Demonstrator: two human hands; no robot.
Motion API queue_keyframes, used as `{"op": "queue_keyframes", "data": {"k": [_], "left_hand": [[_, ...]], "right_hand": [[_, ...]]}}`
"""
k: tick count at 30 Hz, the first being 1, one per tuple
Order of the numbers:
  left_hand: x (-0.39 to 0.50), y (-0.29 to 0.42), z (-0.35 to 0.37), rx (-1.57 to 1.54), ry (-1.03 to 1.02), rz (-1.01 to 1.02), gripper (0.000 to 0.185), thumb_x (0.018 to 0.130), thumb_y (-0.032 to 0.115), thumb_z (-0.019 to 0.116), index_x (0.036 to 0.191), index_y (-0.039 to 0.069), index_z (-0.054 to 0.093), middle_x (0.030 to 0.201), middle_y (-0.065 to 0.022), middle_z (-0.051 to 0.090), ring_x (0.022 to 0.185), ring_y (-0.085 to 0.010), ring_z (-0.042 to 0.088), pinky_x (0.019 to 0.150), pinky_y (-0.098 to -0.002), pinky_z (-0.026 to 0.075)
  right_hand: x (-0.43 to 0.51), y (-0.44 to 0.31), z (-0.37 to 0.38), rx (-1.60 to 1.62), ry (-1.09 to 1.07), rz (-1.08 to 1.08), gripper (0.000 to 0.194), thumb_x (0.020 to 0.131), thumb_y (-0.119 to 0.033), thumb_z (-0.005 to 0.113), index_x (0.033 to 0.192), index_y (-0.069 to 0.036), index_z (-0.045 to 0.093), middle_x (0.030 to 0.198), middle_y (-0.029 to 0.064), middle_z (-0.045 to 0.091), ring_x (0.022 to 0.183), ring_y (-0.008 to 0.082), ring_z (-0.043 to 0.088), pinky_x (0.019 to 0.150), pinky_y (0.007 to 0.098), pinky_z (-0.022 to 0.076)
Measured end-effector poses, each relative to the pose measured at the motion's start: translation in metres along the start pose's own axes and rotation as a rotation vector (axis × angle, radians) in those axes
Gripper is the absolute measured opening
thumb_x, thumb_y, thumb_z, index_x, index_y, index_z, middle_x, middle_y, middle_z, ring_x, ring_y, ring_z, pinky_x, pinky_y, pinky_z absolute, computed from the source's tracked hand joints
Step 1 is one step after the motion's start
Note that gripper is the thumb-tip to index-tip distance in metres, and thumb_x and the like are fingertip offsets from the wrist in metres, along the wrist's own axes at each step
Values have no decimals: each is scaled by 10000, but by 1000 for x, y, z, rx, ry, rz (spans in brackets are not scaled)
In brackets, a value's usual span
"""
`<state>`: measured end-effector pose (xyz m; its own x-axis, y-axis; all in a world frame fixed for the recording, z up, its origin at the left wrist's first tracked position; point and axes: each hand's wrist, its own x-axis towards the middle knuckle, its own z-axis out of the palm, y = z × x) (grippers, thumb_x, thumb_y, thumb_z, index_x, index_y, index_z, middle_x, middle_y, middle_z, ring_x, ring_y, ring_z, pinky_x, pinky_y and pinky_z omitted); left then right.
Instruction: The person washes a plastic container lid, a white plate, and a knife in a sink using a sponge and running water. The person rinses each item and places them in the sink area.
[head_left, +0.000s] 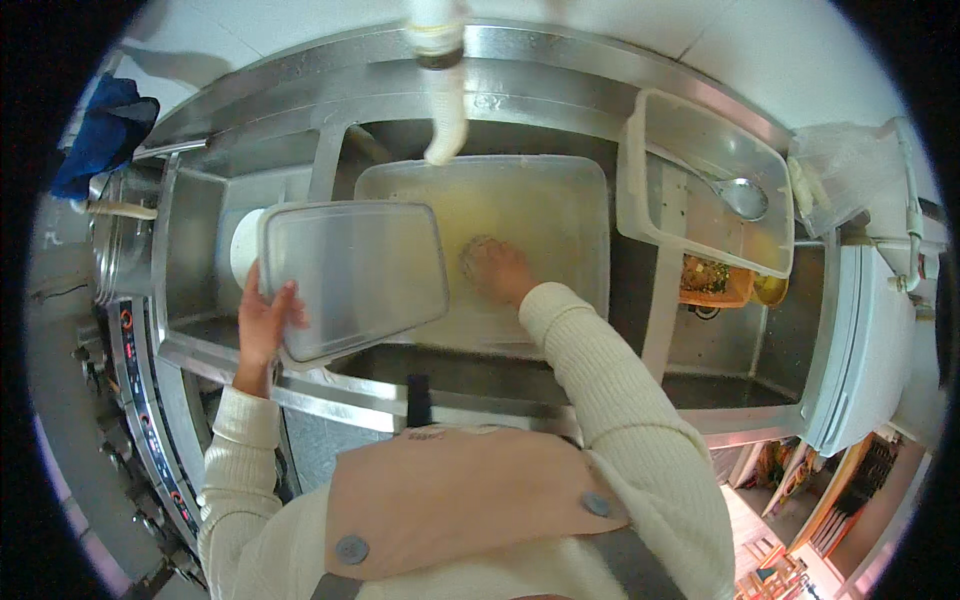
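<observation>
My left hand (266, 319) grips the left edge of a translucent rectangular plastic lid (352, 277), thumb on its upper face. The lid is tilted above the divider between two sink basins and overlaps a large translucent plastic tub (555, 176). This tub sits in the middle basin (450, 367) and appears to hold cloudy, yellowish water. Inside the tub, my right hand (504, 271) is closed over a greyish scouring pad (474, 259), its fingers partly blurred. A white tap spout (448, 127) hangs over the tub's far rim.
A translucent bin (705, 251) with a metal ladle (742, 198) rests across the right basin. Below it is an orange container (716, 289) holding food scraps. Behind the lid, a round white item (244, 247) stands in the left basin. A blue cloth (109, 124) hangs at far left.
</observation>
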<state>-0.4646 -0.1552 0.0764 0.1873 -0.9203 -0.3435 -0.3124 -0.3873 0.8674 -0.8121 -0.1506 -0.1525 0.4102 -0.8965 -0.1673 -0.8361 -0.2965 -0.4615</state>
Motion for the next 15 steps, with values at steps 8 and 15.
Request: {"op": "queue_keyframes", "data": {"k": [8, 15], "left_hand": [[62, -59, 75, -174, -263, 4, 649, 887, 209, 590, 1383, 76, 194, 835, -81, 580, 596, -145, 568, 515, -294, 503], [65, -116, 147, -195, -307, -523, 602, 902, 441, 506, 1322, 73, 283, 917, -71, 574, 841, -191, 565, 774, -379, 470]], "right_hand": [[19, 53, -3, 510, 63, 572, 520, 793, -205, 611, 1284, -117, 461, 1293, 181, 461, 1167, 328, 468, 1003, 429, 350], [44, 40, 15, 3, 307, 488, 503, 820, -304, 540, 1293, -149, 464, 1344, 202, 402, 1179, 363, 437, 1007, 484, 324]]}}
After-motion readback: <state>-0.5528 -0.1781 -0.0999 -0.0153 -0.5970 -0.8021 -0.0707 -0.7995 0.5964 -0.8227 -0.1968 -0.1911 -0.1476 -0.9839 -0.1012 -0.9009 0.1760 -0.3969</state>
